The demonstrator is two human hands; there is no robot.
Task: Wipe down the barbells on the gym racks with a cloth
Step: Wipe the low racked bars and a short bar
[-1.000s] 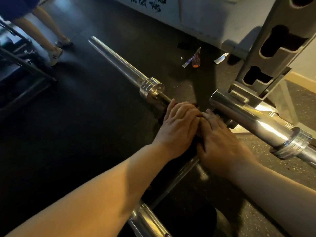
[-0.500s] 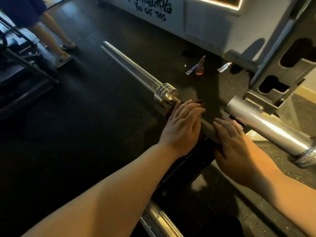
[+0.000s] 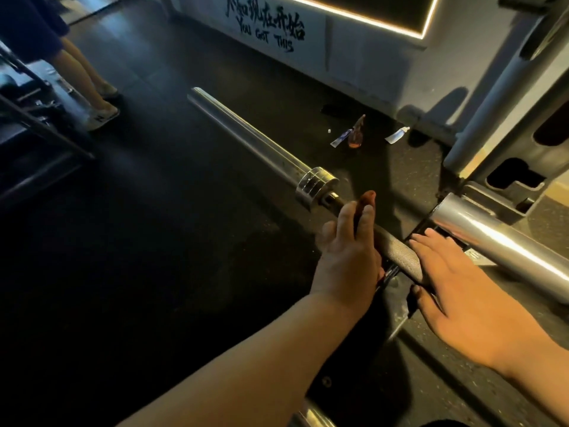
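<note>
**Barbell on low rack, centre of frame**

Barbell: the knurled shaft runs diagonally from lower centre up to a ringed collar, and the smooth sleeve reaches on toward the upper left.

Your left hand lies flat along the shaft just below the collar, fingers straight. A dark red cloth shows past the fingertips.

Your right hand is at centre right, spread wide and gripping nothing. Its fingers are straight beside the knurling, and you cannot tell whether they touch it.

Second barbell sleeve: right edge, resting on the rack upright.

Floor litter: upper centre, by the wall.

Wall lettering: top centre.

Bystander's legs: upper left.
</note>
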